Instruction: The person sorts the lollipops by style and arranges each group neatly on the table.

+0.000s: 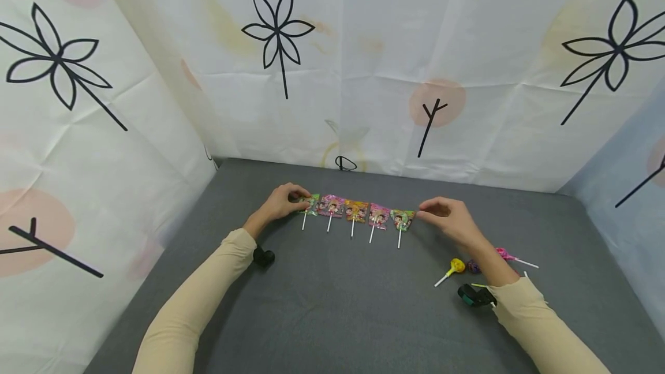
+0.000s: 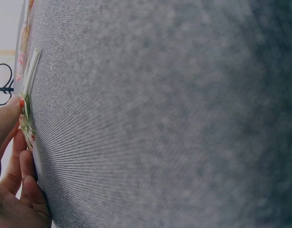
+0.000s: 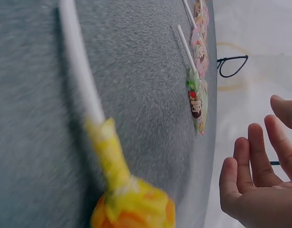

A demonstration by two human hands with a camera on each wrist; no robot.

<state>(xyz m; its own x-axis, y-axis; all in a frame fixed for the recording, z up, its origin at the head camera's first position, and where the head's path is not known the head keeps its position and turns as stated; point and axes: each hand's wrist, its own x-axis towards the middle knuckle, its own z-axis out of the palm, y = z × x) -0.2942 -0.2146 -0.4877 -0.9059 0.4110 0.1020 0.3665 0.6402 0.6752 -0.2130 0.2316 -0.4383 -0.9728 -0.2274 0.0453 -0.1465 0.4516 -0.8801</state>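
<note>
Seemingly, left hand (image 1: 277, 204) pinches the light, crinkly lollipop strip (image 1: 357, 211) by its end wrapper; right hand (image 1: 451, 219) hovers open

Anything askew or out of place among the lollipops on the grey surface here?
The five flat wrapped lollipops sit in a fairly tidy row, sticks toward the person. What stands apart is a loose scatter by the right forearm: a yellow round lollipop, a purple one and a pink one, pointing different ways.
</note>
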